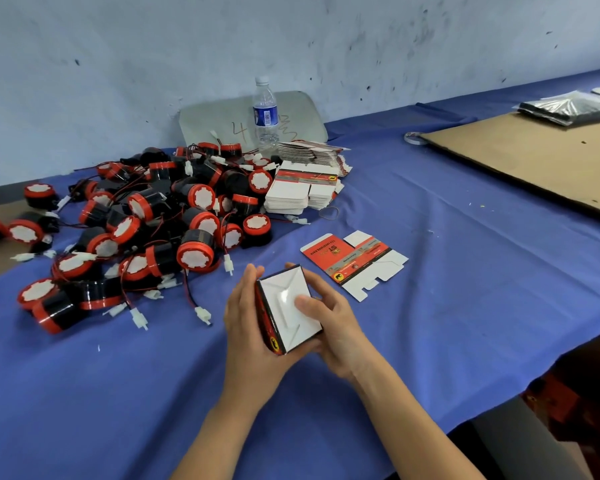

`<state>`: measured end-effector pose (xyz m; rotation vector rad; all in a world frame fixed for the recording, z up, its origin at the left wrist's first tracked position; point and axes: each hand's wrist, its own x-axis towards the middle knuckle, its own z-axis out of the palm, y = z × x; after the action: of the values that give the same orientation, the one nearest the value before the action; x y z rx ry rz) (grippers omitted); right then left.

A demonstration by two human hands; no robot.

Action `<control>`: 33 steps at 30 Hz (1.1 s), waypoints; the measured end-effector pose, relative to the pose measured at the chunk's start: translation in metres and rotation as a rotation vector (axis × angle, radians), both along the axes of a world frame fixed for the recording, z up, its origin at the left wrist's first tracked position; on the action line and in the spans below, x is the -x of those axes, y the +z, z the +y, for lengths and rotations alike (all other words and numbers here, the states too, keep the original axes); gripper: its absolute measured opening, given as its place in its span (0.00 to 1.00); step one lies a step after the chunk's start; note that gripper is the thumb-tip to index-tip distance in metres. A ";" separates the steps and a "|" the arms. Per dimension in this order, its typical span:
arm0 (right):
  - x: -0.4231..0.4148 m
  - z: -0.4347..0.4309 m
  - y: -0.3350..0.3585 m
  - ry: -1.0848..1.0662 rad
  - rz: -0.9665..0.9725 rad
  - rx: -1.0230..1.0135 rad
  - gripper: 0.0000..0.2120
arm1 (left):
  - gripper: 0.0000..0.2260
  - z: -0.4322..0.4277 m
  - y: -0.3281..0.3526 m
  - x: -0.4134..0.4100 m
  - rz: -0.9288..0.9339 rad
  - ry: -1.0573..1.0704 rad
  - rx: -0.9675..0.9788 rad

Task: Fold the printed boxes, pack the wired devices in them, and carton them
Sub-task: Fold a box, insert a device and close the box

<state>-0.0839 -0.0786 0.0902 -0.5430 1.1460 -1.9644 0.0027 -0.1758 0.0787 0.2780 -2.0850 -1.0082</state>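
Observation:
I hold a partly folded printed box [284,306] above the blue cloth, its white interlocked bottom flaps facing me. My left hand [246,323] grips its red and black left side. My right hand [329,323] grips the right side, with the thumb pressing the white flaps. A flat unfolded printed box [355,263] lies just beyond, to the right. Stacks of flat boxes [302,192] sit further back. A big pile of red and black wired devices [146,220] with white connectors spreads over the left of the table.
A water bottle [265,116] stands behind the stacks, in front of a grey board [215,123]. A brown cardboard sheet [534,157], a tape roll [414,138] and dark plastic bags [568,109] lie at the right. A rubber band [329,213] lies by the stacks. The table edge [499,407] runs at lower right.

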 end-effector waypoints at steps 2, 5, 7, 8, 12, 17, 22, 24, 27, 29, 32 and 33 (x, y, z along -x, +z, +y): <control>0.000 0.000 0.000 -0.043 0.108 -0.062 0.28 | 0.49 -0.001 0.000 -0.002 0.003 0.043 0.044; -0.003 0.000 0.000 -0.093 0.247 -0.110 0.25 | 0.47 -0.001 0.001 0.000 0.020 0.119 0.237; -0.005 0.000 -0.002 -0.137 0.288 -0.093 0.21 | 0.48 -0.001 0.002 0.002 0.032 0.143 0.317; -0.006 -0.001 -0.003 -0.163 0.307 -0.091 0.19 | 0.49 -0.001 0.001 0.002 0.033 0.147 0.343; -0.007 -0.004 -0.007 -0.239 0.393 -0.115 0.13 | 0.43 -0.002 -0.001 0.005 0.038 0.166 0.431; -0.008 -0.004 -0.010 -0.268 0.436 -0.132 0.12 | 0.41 -0.002 -0.001 0.004 0.036 0.162 0.417; -0.008 -0.004 -0.011 -0.261 0.478 -0.152 0.17 | 0.44 -0.001 -0.001 0.003 0.030 0.166 0.418; -0.008 -0.004 -0.011 -0.264 0.472 -0.151 0.19 | 0.45 -0.001 -0.001 0.003 0.023 0.171 0.412; -0.006 -0.003 -0.009 -0.227 0.417 -0.125 0.20 | 0.44 -0.001 0.000 0.004 0.028 0.172 0.415; -0.003 -0.002 -0.007 -0.166 0.332 -0.091 0.20 | 0.43 -0.002 -0.001 0.004 0.034 0.155 0.366; 0.002 0.001 -0.003 -0.047 0.090 -0.013 0.22 | 0.46 -0.003 -0.002 0.001 0.021 0.077 0.101; 0.002 0.002 -0.002 -0.016 0.046 0.012 0.23 | 0.46 -0.004 -0.003 0.000 0.020 0.044 0.026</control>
<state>-0.0860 -0.0769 0.0880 -0.5898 1.1710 -1.9828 0.0024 -0.1798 0.0762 0.2978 -2.0639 -0.9534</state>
